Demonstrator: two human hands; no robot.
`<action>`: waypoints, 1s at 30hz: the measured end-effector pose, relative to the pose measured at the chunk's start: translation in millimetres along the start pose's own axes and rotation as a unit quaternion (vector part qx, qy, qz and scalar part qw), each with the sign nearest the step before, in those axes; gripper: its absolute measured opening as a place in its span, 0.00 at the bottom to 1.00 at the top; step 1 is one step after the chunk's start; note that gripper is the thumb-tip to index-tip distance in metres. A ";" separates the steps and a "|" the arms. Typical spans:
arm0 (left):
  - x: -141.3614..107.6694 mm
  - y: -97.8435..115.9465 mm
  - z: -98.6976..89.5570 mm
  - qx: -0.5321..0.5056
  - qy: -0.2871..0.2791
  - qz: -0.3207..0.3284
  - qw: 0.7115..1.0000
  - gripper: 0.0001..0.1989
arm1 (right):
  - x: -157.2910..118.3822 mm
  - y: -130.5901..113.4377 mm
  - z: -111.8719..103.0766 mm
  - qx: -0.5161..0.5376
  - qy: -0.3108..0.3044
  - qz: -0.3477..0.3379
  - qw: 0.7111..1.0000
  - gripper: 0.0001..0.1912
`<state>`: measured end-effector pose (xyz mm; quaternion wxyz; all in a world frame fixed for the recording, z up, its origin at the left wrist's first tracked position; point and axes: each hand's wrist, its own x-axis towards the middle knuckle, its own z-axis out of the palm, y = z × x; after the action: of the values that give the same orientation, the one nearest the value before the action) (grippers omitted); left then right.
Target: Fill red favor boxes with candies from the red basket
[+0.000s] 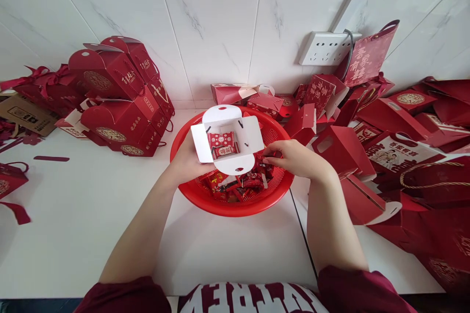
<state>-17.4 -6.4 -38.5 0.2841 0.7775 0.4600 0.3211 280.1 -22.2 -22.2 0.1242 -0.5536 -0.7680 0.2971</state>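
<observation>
A gift box [249, 137] with its white flaps spread stands over the basket, and my left hand [188, 162] grips it from the left side. Inside it lie a few red wrapped candies [223, 145]. Beneath is a round red plastic basket [235, 211] with red candy packets [253, 181] in the bottom. On the right, my right hand [284, 156] reaches over the basket's rim with thumb and fingers pinched together at the candies. Whatever sits between those fingertips is mostly hidden.
Folded red gift boxes [113, 107] are stacked at the left, and many more red boxes [345, 151] are piled at the right. A white power strip [326, 49] is on the tiled wall. A dark red strip [51, 158] lies on the white table [91, 215].
</observation>
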 end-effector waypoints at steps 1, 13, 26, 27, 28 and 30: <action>0.5 -0.8 -0.7 0.017 0.005 0.008 1.000 0.30 | 0.0 0.3 0.1 0.005 -0.004 0.001 1.000 0.09; 4.2 -2.4 -1.9 0.047 -0.001 0.006 0.999 0.20 | -5.2 3.9 -10.0 0.022 0.015 -0.037 0.999 0.09; -3.7 13.3 1.4 -0.120 -0.235 0.001 0.965 0.39 | -56.4 -53.8 -19.7 0.126 0.176 -0.150 0.965 0.08; -3.4 14.4 1.0 -0.130 -0.250 -0.001 0.959 0.35 | -48.4 -63.4 -14.8 0.066 0.167 -0.129 0.975 0.06; -3.1 14.8 0.5 -0.137 -0.267 -0.002 0.954 0.30 | -39.2 -71.6 -9.4 0.006 0.155 -0.117 0.981 0.05; -2.6 14.0 -0.5 -0.131 -0.291 -0.002 0.948 0.21 | -19.7 -83.4 2.3 -0.116 0.119 -0.105 0.981 0.06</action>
<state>-11.3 -14.4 -28.5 0.5057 0.7922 0.3124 0.1380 221.2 -58.7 28.1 0.1799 -0.5116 -0.8310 0.1237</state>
